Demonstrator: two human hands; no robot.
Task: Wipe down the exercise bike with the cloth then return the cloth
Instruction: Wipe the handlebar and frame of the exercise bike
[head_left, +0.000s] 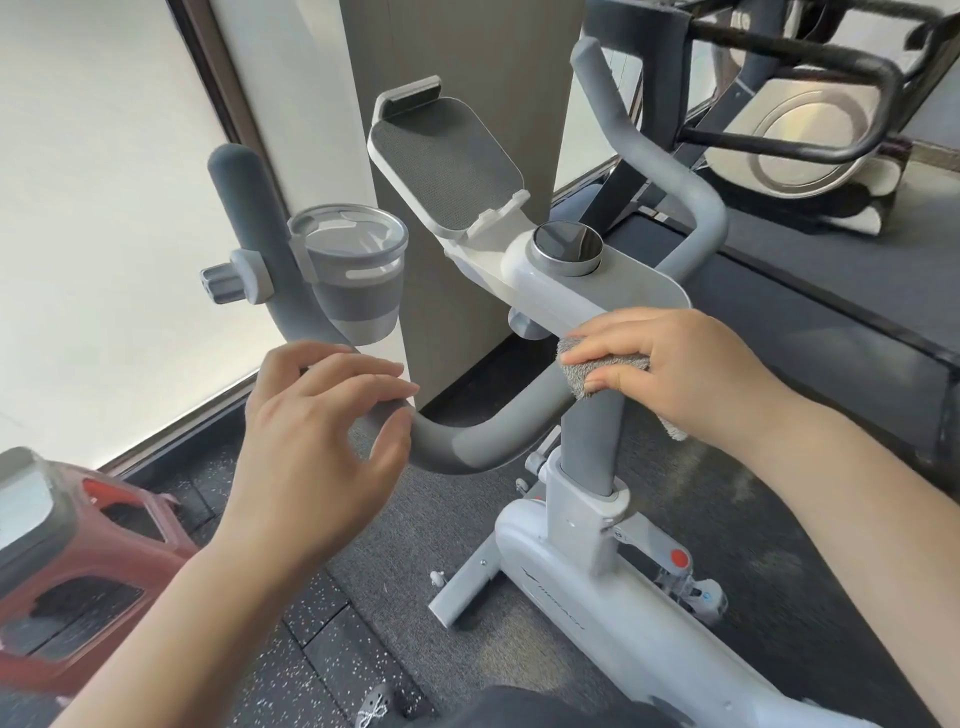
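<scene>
The white and grey exercise bike (582, 561) fills the middle of the head view. Its grey padded handlebar (483, 441) curves across the centre. My right hand (691, 374) grips a grey cloth (582, 374) and presses it on the handlebar where it joins the stem, just below the white console (566, 291). My left hand (317, 431) hovers at the left bend of the handlebar with fingers loosely curled, fingertips near the bar, holding nothing.
A grey cup holder (353, 270) is clamped on the left bar. A tablet tray (447, 166) rises above the console. A red plastic stool (88, 571) stands at lower left. A treadmill deck (810, 291) and another machine (800, 140) lie to the right.
</scene>
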